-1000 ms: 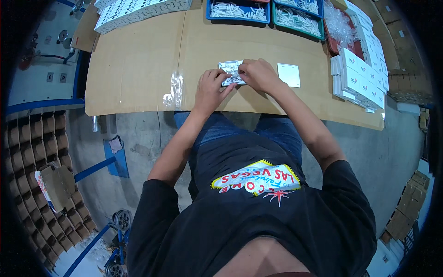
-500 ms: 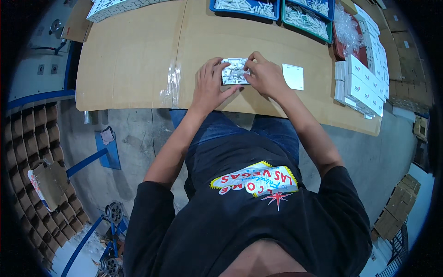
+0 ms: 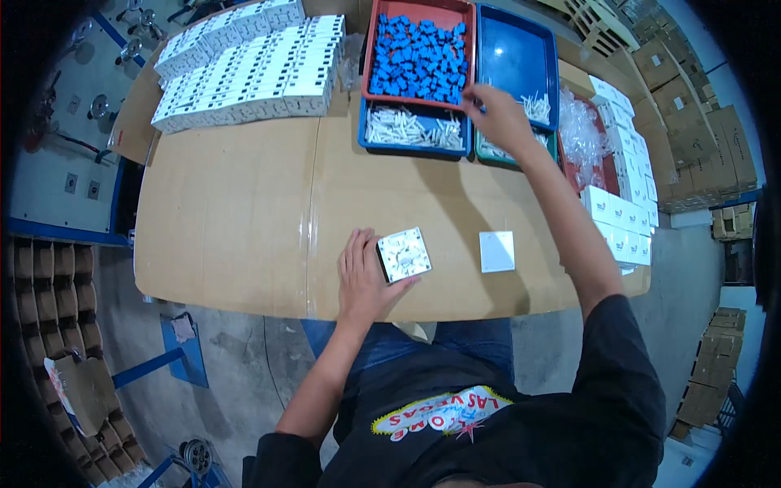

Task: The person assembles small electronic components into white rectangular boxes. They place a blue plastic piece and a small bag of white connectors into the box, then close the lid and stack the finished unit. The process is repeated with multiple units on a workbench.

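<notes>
My left hand [image 3: 363,272] is wrapped round the left side of a square white unit [image 3: 404,254] with a dark side edge and small fittings on its face; it rests tilted on the cardboard-covered table. Far forward, my right hand [image 3: 500,120] hovers at the right edge of a red tray [image 3: 420,99] filled with small blue plastic parts [image 3: 419,57]. Its fingers are curled together; whether anything is between them is hidden. A flat white square plate [image 3: 497,252] lies to the right of the unit.
A blue tray [image 3: 460,149] of white plugs sits under the red one. Another blue tray [image 3: 517,45] holds a few white plugs, above a green tray [image 3: 498,154]. White boxes [image 3: 252,73] stand in rows at the back left, more boxes [image 3: 620,224] at the right beside clear bags [image 3: 583,134].
My right hand has left the white unit and reached forward to the trays. My left hand still holds the unit, now turned slightly. The view has shifted, showing more of the table's far side.
</notes>
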Demonstrator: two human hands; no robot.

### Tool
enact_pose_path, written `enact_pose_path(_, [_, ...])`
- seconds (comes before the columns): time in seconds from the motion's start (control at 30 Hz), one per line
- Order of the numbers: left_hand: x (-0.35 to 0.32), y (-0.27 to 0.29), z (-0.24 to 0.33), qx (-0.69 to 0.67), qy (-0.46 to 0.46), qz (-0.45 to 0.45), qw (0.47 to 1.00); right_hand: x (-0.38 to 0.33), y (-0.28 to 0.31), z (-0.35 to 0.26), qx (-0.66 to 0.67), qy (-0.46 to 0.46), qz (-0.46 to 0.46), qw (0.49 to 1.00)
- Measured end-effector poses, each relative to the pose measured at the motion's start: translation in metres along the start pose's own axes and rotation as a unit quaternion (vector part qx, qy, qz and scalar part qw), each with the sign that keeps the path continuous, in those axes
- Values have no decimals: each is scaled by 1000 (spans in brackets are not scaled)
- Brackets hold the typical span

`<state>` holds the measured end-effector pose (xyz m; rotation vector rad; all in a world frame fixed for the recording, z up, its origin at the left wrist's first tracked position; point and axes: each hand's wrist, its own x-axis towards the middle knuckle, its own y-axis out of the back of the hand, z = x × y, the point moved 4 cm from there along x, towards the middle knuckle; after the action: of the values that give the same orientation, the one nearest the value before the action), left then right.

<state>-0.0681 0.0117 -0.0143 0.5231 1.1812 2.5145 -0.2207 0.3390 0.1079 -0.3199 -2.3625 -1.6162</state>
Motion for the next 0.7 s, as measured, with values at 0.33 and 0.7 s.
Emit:
enact_pose_path(0.33, [9, 5, 5, 12, 8, -32, 999, 192, -28, 120, -338, 169, 99, 921])
enact_pose_path(0.7, [9, 7, 6, 11, 11, -24, 1000, 209, -18, 135, -177, 15, 75, 981])
